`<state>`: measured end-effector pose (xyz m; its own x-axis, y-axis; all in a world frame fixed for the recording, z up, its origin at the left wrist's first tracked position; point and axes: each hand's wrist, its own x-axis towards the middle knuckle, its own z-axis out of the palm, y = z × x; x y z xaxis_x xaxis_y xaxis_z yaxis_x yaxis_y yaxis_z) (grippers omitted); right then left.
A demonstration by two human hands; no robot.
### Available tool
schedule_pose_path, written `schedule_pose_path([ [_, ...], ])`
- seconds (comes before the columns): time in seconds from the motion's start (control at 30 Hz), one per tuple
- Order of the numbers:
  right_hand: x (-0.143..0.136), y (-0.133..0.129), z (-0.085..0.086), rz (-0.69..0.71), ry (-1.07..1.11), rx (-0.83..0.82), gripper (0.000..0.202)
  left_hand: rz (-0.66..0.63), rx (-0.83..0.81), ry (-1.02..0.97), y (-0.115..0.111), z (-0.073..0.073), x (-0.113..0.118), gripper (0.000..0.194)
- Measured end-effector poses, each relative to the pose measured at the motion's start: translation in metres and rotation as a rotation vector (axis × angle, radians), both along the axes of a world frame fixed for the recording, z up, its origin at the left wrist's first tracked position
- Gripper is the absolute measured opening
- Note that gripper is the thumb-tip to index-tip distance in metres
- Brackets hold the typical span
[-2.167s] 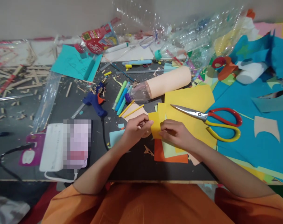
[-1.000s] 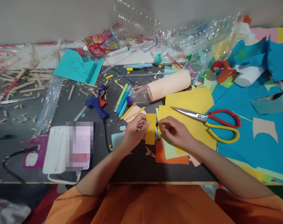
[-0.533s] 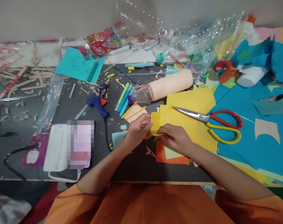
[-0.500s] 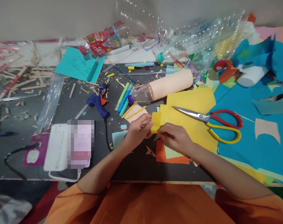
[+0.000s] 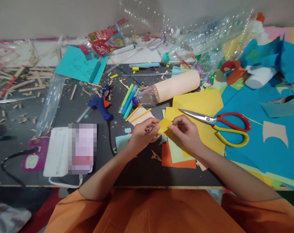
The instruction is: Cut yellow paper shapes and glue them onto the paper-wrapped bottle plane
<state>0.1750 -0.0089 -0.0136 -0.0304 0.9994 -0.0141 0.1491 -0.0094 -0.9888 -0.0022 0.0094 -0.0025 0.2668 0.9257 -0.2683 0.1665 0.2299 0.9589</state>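
Between my two hands is a small yellow paper piece (image 5: 164,125), tilted above the table. My left hand (image 5: 145,132) pinches its left edge, fingers curled in. With thumb and index finger, my right hand (image 5: 185,130) grips the piece's right corner. Larger yellow paper (image 5: 200,102) lies just beyond and to the right, and the scissors (image 5: 210,120) with red and yellow handles rest on it. Below my right hand are pale green paper (image 5: 175,153) and orange paper (image 5: 167,157).
A bottle wrapped in peach paper (image 5: 178,85) lies behind my hands, beside several markers (image 5: 129,100). Further left are a blue glue gun (image 5: 102,108), a phone (image 5: 85,145) and a white power bank (image 5: 57,151). Blue paper (image 5: 246,103) covers the right side.
The small yellow piece has turned to a slanted angle. My right hand has moved up and slightly right, now pinching the upper right corner instead of the lower edge.
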Motion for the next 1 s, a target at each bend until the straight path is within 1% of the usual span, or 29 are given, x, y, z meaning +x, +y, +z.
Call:
schedule_pose_path([
  [0.13,0.0008,0.0026,0.0018,0.073,0.009,-0.019,0.019,-0.004,0.051,0.045,0.0009,0.0025,-0.0003,0.02],
  [0.27,-0.0003,0.0031,0.0034,0.127,-0.032,-0.053,0.025,-0.011,0.095,0.105,0.0014,0.0029,-0.0014,0.02],
  [0.33,-0.0008,0.003,0.0037,0.127,-0.022,-0.089,0.028,0.008,0.089,0.083,0.0013,0.0035,-0.0017,0.021],
  [0.4,-0.0015,0.0029,0.0037,0.102,0.023,-0.126,0.031,0.014,0.001,-0.017,0.0011,0.0046,-0.0013,0.029],
  [0.5,-0.0037,0.0024,0.0034,0.058,0.164,-0.188,0.037,-0.023,-0.205,-0.181,0.0013,0.006,0.0011,0.046],
  [0.57,-0.0055,0.0025,0.0036,0.066,0.234,-0.22,0.04,-0.021,-0.254,-0.199,0.0018,0.0059,0.0028,0.044],
  [0.7,-0.0064,0.0044,0.0051,0.113,0.22,-0.223,0.042,0.044,-0.165,-0.117,0.0029,0.0039,0.0028,0.031],
  [1.0,-0.0033,0.0098,0.0049,0.127,0.261,-0.264,0.041,0.031,-0.112,-0.092,0.0023,0.0013,-0.0013,0.037],
])
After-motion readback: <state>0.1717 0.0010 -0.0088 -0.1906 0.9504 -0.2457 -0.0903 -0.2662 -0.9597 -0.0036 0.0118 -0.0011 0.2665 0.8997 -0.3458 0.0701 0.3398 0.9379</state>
